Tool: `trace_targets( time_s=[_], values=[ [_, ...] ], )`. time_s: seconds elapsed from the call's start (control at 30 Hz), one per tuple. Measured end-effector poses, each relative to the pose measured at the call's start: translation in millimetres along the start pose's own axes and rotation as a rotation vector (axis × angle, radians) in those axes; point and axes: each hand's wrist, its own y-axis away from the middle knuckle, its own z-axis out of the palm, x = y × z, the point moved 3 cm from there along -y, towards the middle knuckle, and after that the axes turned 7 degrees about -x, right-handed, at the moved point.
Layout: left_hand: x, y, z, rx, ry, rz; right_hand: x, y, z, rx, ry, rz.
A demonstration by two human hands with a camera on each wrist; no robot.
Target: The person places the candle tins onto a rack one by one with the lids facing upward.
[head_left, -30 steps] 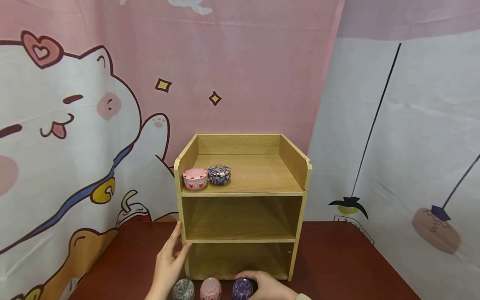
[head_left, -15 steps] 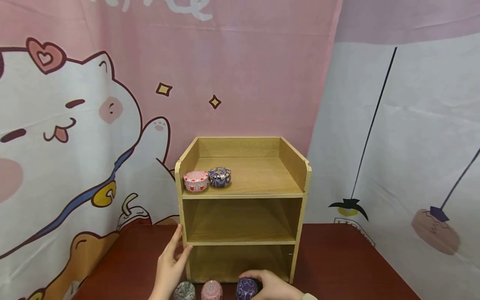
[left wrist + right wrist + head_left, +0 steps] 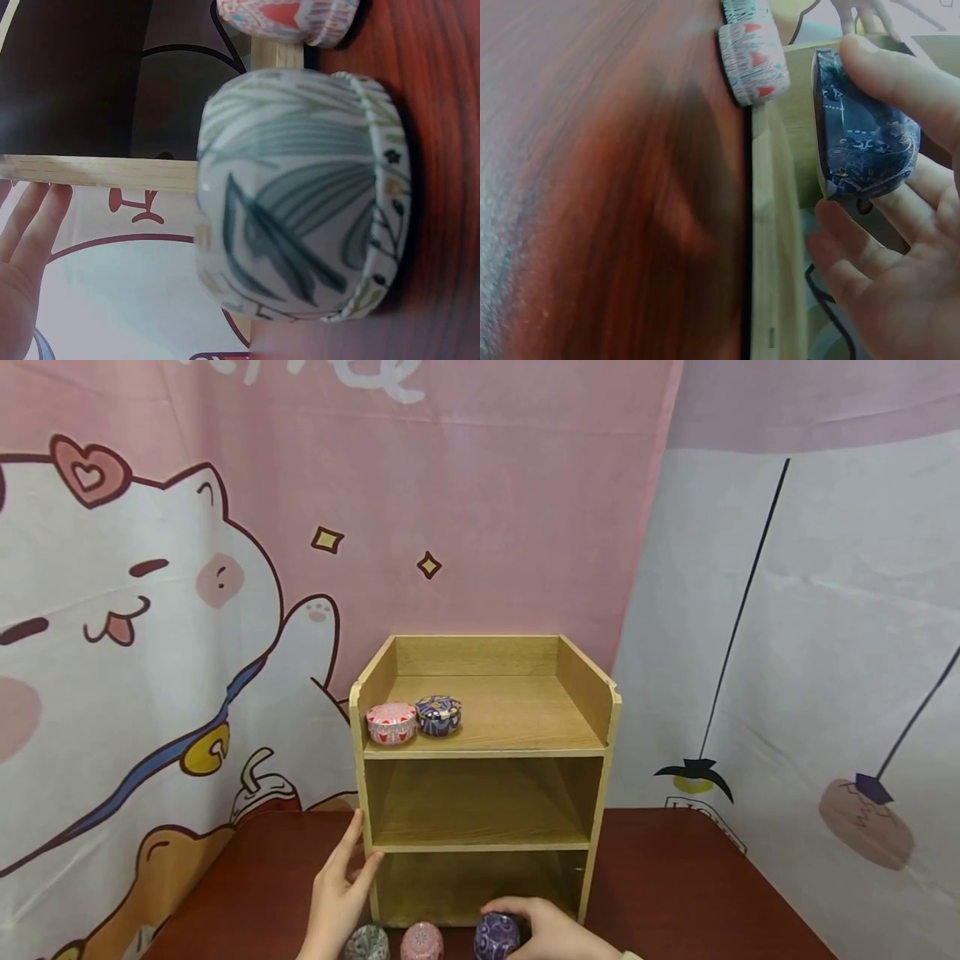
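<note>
A small round purple tin with swirls (image 3: 496, 937) is gripped by my right hand (image 3: 553, 933), thumb on one side and fingers on the other. In the right wrist view this tin (image 3: 866, 127) is held off the tabletop. My left hand (image 3: 335, 893) touches the left side of the wooden shelf (image 3: 480, 846) with nearly straight fingers, its thumb by the front edge. Near the left hand stands a white tin with green leaves (image 3: 292, 195), also low in the head view. A pink tin (image 3: 422, 941) stands between that one and the purple tin.
On the shelf's top level, at the left, a pink and red tin (image 3: 392, 724) sits beside a dark blue patterned tin (image 3: 438, 716). The shelf stands on a dark red table (image 3: 675, 877). A printed cloth (image 3: 510, 510) hangs behind.
My right hand and the purple tin have shifted slightly right, away from the pink tin. The left hand keeps its place at the shelf. The head view has tilted a little.
</note>
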Motion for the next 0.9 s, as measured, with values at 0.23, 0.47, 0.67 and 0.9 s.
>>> trace_targets(
  time_s=[0.23,0.47,0.67,0.9],
  values=[
    [0.5,0.3,1.5,-0.003,0.007,-0.001,-16.0,7.3,-4.0,-0.028,-0.019,-0.018],
    [-0.8,-1.2,2.0,0.007,0.018,0.020,-24.9,15.7,-8.9,-0.011,0.038,-0.006],
    [-2.2,-0.5,1.4,0.019,-0.002,0.034,-30.7,18.5,-11.0,-0.013,0.014,-0.019],
    [0.1,-0.5,1.0,0.019,-0.009,0.028,-38.3,20.0,-12.1,-0.010,-0.073,-0.028]
  ],
)
